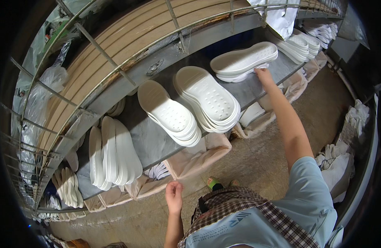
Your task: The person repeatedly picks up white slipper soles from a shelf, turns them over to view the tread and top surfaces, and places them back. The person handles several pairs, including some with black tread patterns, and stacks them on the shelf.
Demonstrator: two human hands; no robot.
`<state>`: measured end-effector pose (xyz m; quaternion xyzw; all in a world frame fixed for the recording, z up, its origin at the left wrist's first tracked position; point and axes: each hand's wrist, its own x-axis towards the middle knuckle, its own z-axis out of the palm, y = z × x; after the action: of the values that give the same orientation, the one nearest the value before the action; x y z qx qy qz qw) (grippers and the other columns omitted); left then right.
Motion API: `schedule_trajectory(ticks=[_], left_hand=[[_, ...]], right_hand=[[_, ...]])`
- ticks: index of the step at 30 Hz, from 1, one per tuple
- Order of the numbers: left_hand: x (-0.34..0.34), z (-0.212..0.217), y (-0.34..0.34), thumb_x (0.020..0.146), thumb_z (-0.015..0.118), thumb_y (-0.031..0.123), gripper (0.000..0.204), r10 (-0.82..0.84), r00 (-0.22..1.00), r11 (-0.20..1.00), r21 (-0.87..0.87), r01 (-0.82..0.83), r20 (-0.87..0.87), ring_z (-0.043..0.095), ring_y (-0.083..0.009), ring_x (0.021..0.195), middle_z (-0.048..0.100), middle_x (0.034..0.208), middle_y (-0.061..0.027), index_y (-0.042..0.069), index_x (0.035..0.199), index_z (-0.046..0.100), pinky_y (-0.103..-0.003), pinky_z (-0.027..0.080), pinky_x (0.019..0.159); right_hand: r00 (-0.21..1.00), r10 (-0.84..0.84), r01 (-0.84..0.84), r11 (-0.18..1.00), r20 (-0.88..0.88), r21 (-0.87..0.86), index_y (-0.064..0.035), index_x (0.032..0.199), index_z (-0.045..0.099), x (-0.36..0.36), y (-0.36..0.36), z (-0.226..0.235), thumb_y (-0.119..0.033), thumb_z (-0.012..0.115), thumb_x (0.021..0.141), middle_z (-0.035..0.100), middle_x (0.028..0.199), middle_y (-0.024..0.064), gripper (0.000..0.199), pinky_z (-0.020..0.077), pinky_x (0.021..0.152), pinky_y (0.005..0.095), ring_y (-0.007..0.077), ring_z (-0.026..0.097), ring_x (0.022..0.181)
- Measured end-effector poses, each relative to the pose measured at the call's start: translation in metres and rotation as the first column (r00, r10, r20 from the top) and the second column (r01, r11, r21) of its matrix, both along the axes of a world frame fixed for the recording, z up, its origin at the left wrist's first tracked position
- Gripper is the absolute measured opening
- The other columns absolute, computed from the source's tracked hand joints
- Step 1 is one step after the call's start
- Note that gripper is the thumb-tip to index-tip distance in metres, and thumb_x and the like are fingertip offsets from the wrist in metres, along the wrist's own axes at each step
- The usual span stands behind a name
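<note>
Right hand is reaching up to the grey metal shelf, its fingers lying together against the near edge of a small stack of white shoe soles; whether they are gripping or only touching cannot be told. Left hand is hanging low below the shelf edge, fingers loosely curled together, holding nothing. Two further stacks of white soles are lying flat mid-shelf: a larger stack and a second stack just beside it on the left. Soles standing on edge are leaning together further left. More soles are lying at the shelf's far right end. Wire rack frame is running above.
</note>
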<state>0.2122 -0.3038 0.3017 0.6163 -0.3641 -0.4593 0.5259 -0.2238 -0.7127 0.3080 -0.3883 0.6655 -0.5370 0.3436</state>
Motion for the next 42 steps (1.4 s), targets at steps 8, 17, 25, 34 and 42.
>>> schedule_trajectory(ticks=[8,17,25,34,42], left_hand=[[-0.019,-0.004,-0.003,0.091,0.056,0.006,0.004,-0.113,0.99,0.994,0.003,0.114,0.087,0.051,-0.0059,0.076,0.057,0.084,0.0011,0.003,0.093,0.055,-0.02,0.042,0.071],[-0.034,-0.012,0.0,0.09,0.058,0.008,0.007,-0.166,0.983,0.984,0.075,0.16,0.075,0.053,-0.0058,0.075,0.059,0.083,0.0011,0.003,0.095,0.057,-0.02,0.044,0.071],[-0.033,-0.015,0.022,0.09,0.06,0.01,0.012,-0.161,0.974,0.985,0.091,0.148,0.159,0.056,-0.0082,0.079,0.061,0.086,-0.0015,0.001,0.098,0.058,-0.023,0.046,0.073],[-0.035,0.009,0.025,0.089,0.061,0.018,0.036,-0.204,0.933,0.973,0.17,0.158,0.296,0.06,-0.0189,0.091,0.059,0.106,-0.0111,0.002,0.118,0.048,-0.032,0.049,0.08],[-0.028,0.075,-0.144,0.09,0.054,0.045,0.085,0.163,0.986,0.976,-0.14,-0.168,-0.046,0.03,-0.0336,0.133,0.019,0.148,-0.0232,0.007,0.146,0.002,-0.042,0.025,0.108]], right_hand=[[0.994,-0.041,0.012,0.964,-0.106,-0.264,0.0009,0.083,0.054,0.047,0.033,0.006,-0.019,0.062,0.077,0.058,0.077,0.0131,0.022,0.0455,0.069,0.0341,0.0223,0.055,0.073],[0.374,-0.061,-0.31,0.932,-0.926,-0.186,-0.0115,0.087,0.062,0.094,0.044,0.016,-0.024,0.074,0.066,0.06,0.094,0.0026,0.027,0.0446,0.078,0.0403,0.0262,0.054,0.093],[0.184,-0.027,-0.373,0.923,-0.983,-0.096,-0.0087,0.081,0.061,0.054,0.036,0.013,-0.027,0.072,0.07,0.059,0.091,0.006,0.024,0.0469,0.073,0.0409,0.0278,0.056,0.088],[0.406,-0.196,-0.349,0.869,-0.893,-0.349,-0.0081,0.095,0.062,0.033,0.052,0.024,-0.018,0.065,0.081,0.061,0.095,0.008,0.017,0.0477,0.072,0.0373,0.027,0.059,0.088],[0.598,0.57,-0.639,0.763,0.563,-0.093,-0.002,0.135,0.04,0.113,0.107,0.042,-0.058,0.046,0.089,0.039,0.14,0.0163,0.073,0.0353,0.102,0.036,0.023,0.043,0.125]])
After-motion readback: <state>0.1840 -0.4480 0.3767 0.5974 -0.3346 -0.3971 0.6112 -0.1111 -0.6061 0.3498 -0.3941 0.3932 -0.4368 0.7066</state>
